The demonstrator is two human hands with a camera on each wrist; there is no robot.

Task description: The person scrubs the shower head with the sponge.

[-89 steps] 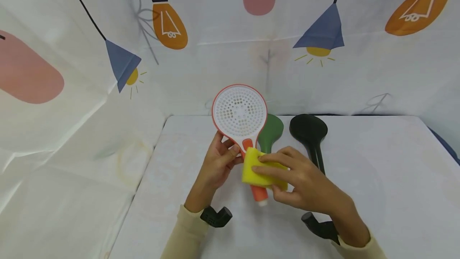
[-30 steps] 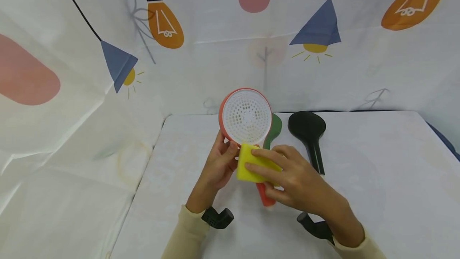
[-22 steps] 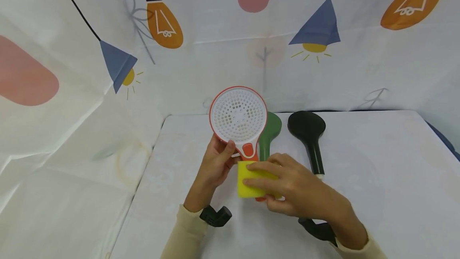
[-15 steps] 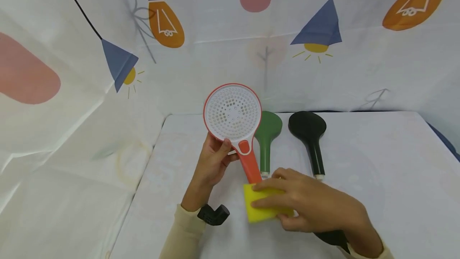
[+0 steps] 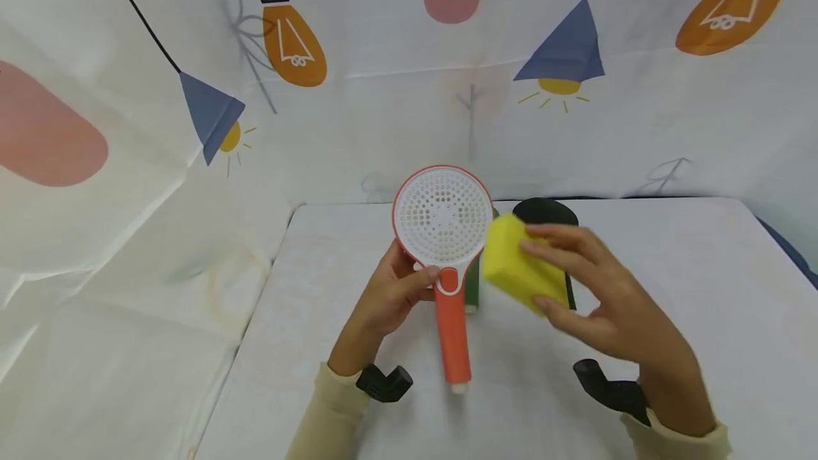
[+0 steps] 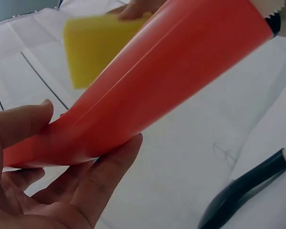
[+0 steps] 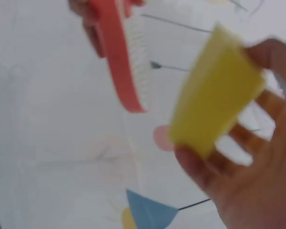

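Observation:
An orange shower head (image 5: 444, 215) with a white perforated face is held up by my left hand (image 5: 393, 293), its thumb on the front of the neck and fingers behind. In the left wrist view its orange handle (image 6: 162, 81) crosses the frame above my fingers. My right hand (image 5: 613, 297) grips a yellow sponge (image 5: 520, 261) between thumb and fingertips, just right of the shower head's face. The right wrist view shows a gap between the sponge (image 7: 214, 95) and the shower head (image 7: 117, 57).
Behind the sponge lies a black shower head (image 5: 543, 210) on the white table (image 5: 307, 346). A green shower head (image 5: 472, 286) is mostly hidden behind the orange one. A white printed cloth (image 5: 383, 112) hangs beyond the table's far edge.
The sponge has left the orange handle, which it was covering and sliding down, and moved up and right with my right hand. The shower head has shifted right and stands more upright.

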